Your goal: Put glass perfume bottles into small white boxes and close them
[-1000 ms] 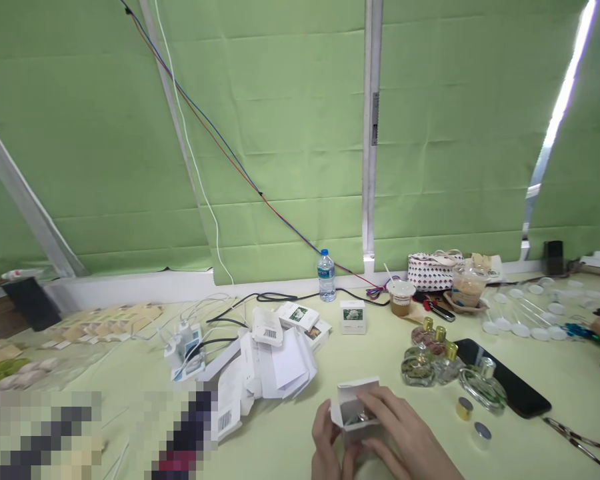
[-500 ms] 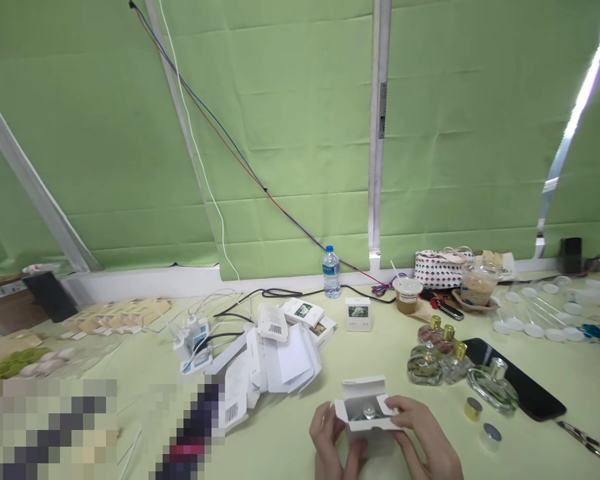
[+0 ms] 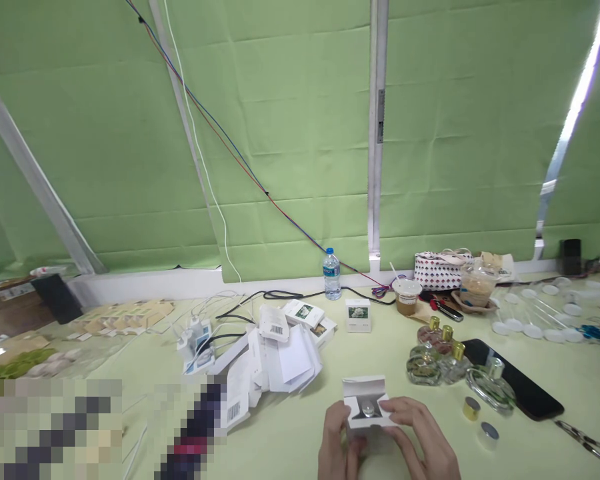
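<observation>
Between my two hands stands a small white box (image 3: 373,423) with its lid raised at the back. Inside it shows a round, clear glass or plastic top (image 3: 368,407); the rest of that item is hidden by the box walls. My left hand (image 3: 339,440) grips the box's left side, thumb at the front. On the right side, my right hand (image 3: 420,437) holds it with fingers at the top corner and lower edge. Nearest to my right hand lie a silver cap (image 3: 489,435) and a gold cap (image 3: 471,408).
Glass perfume bottles (image 3: 490,387) stand at right beside a black phone (image 3: 517,380) and scissors (image 3: 587,440). Flattened white cartons (image 3: 280,360) are piled left of my hands. Behind are a closed white box (image 3: 358,316), a water bottle (image 3: 332,275) and drink cups (image 3: 407,297).
Both hands have shifted their hold slightly, the left fingers moving in toward the box's corner. The box's side flaps now sit further inward. The view has tilted a little.
</observation>
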{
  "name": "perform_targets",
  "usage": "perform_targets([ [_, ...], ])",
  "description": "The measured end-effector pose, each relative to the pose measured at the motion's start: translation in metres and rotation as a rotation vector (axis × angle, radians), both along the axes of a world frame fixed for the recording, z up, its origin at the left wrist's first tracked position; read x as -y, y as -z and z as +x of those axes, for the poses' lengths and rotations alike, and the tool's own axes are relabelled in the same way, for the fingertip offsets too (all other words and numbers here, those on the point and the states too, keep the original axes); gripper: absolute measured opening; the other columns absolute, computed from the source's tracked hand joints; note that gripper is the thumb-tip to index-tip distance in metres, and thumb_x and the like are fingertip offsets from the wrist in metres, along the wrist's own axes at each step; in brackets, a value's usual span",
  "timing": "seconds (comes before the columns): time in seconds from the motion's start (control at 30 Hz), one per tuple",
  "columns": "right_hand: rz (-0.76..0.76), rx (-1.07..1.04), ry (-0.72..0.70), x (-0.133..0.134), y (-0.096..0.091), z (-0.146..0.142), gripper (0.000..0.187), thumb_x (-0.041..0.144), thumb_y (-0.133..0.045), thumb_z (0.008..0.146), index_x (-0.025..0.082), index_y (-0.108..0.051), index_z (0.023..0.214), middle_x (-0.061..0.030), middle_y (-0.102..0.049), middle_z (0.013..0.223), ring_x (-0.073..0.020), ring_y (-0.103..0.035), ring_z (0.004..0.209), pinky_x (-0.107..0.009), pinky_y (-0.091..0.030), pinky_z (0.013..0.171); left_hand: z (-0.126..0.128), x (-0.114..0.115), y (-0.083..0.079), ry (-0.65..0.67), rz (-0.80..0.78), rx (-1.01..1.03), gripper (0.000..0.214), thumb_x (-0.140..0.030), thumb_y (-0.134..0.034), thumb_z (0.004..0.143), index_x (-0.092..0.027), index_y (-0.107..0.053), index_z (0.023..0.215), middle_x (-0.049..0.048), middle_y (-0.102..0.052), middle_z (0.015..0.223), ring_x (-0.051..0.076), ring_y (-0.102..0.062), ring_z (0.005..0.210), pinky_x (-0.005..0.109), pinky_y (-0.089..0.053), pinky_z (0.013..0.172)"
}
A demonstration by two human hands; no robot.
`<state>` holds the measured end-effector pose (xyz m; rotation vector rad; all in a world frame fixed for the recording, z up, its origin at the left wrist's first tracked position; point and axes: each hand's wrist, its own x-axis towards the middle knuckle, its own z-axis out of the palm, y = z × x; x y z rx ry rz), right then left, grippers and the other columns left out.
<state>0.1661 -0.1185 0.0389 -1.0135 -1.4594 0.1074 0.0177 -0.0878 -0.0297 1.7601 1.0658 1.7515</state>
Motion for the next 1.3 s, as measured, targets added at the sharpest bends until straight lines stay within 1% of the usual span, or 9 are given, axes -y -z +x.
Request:
perform_targets([
  [0.23, -0.066, 0.136, 0.03, -0.003, -0.013, 0.008, 0.012, 0.023, -0.05, 0.094, 0.025, -0.058, 0.084, -0.0036, -0.067, 0.086, -0.0183, -0.065, 0.085, -0.025, -0.054, 0.073, -0.003, 0.001, 0.004, 0.011, -0.061, -0.029, 0.033, -0.021, -0.043, 0.088, -0.024, -0.051, 0.12, 0.0086, -0.058, 0.119, 0.021, -0.062, 0.1, 0.039, -0.049, 0.092],
  [0.33, -0.061, 0.245, -0.007, -0.007, -0.022, 0.011, 0.01, 0.022, -0.05, 0.093, 0.025, -0.06, 0.091, -0.0051, -0.069, 0.092, -0.0207, -0.064, 0.094, -0.027, -0.055, 0.075, -0.005, 0.004, -0.007, 0.059, -0.066, -0.059, 0.046, -0.013, -0.042, 0.085, -0.025, -0.049, 0.128, 0.0086, -0.057, 0.122, 0.021, -0.061, 0.106, 0.037, -0.05, 0.091],
  [0.47, -0.051, 0.373, -0.103, -0.011, -0.034, 0.014, 0.01, 0.022, -0.054, 0.091, 0.026, -0.059, 0.098, -0.0045, -0.069, 0.098, -0.0241, -0.058, 0.106, -0.032, -0.053, 0.083, -0.009, 0.006, -0.024, 0.13, -0.046, -0.135, 0.065, -0.001, -0.04, 0.078, -0.034, -0.049, 0.133, 0.0044, -0.057, 0.118, 0.018, -0.061, 0.106, 0.029, -0.052, 0.085],
  [0.67, -0.073, 0.442, -0.118, -0.014, -0.033, 0.011, 0.003, 0.023, -0.054, 0.09, 0.025, -0.054, 0.088, -0.0044, -0.064, 0.093, -0.0224, -0.057, 0.087, -0.032, -0.051, 0.073, -0.014, 0.008, -0.034, 0.184, -0.042, -0.202, 0.07, 0.002, -0.041, 0.076, -0.037, -0.049, 0.134, 0.0041, -0.054, 0.116, 0.015, -0.063, 0.095, 0.027, -0.053, 0.078],
  [0.83, -0.102, 0.31, 0.016, -0.018, -0.022, 0.012, 0.021, 0.041, -0.046, 0.095, 0.025, -0.057, 0.085, -0.0057, -0.056, 0.091, -0.0233, -0.056, 0.084, -0.033, -0.047, 0.071, -0.018, 0.003, -0.031, 0.208, -0.059, -0.227, 0.056, -0.008, -0.043, 0.083, -0.036, -0.051, 0.131, 0.0048, -0.053, 0.115, 0.016, -0.062, 0.086, 0.028, -0.053, 0.074],
  [0.93, -0.182, 0.234, -0.037, -0.018, -0.022, 0.015, 0.022, 0.038, -0.044, 0.096, 0.026, -0.056, 0.083, -0.0025, -0.055, 0.083, -0.0209, -0.055, 0.08, -0.03, -0.046, 0.071, -0.016, 0.001, -0.022, 0.227, -0.053, -0.152, 0.039, -0.024, -0.042, 0.091, -0.032, -0.045, 0.13, 0.0062, -0.054, 0.112, 0.017, -0.062, 0.084, 0.031, -0.053, 0.073],
  [1.1, -0.306, -0.035, -0.027, -0.019, -0.025, 0.004, 0.027, 0.042, -0.051, 0.092, 0.025, -0.049, 0.072, 0.0022, -0.049, 0.071, -0.0176, -0.051, 0.068, -0.027, -0.041, 0.064, -0.006, 0.003, -0.005, 0.087, -0.143, 0.058, 0.039, -0.046, -0.045, 0.092, -0.025, -0.033, 0.124, 0.0053, -0.057, 0.104, 0.016, -0.065, 0.077, 0.035, -0.055, 0.074],
  [1.2, -0.365, -0.256, -0.002, -0.023, -0.022, -0.005, 0.023, 0.048, -0.056, 0.086, 0.025, -0.051, 0.086, 0.0045, -0.044, 0.07, -0.0165, -0.047, 0.063, -0.027, -0.041, 0.062, -0.001, 0.002, 0.0, 0.059, -0.092, 0.065, 0.038, -0.052, -0.04, 0.093, -0.025, -0.038, 0.12, 0.0074, -0.057, 0.111, 0.017, -0.066, 0.081, 0.034, -0.055, 0.074],
  [1.3, -0.4, -0.398, -0.05, -0.03, -0.016, -0.008, 0.032, 0.045, -0.056, 0.084, 0.024, -0.048, 0.107, 0.004, -0.042, 0.078, -0.0157, -0.047, 0.065, -0.026, -0.043, 0.063, -0.005, -0.001, 0.001, 0.083, -0.044, -0.017, 0.034, -0.047, -0.036, 0.095, -0.025, -0.047, 0.118, 0.0076, -0.057, 0.112, 0.017, -0.065, 0.085, 0.032, -0.055, 0.074],
])
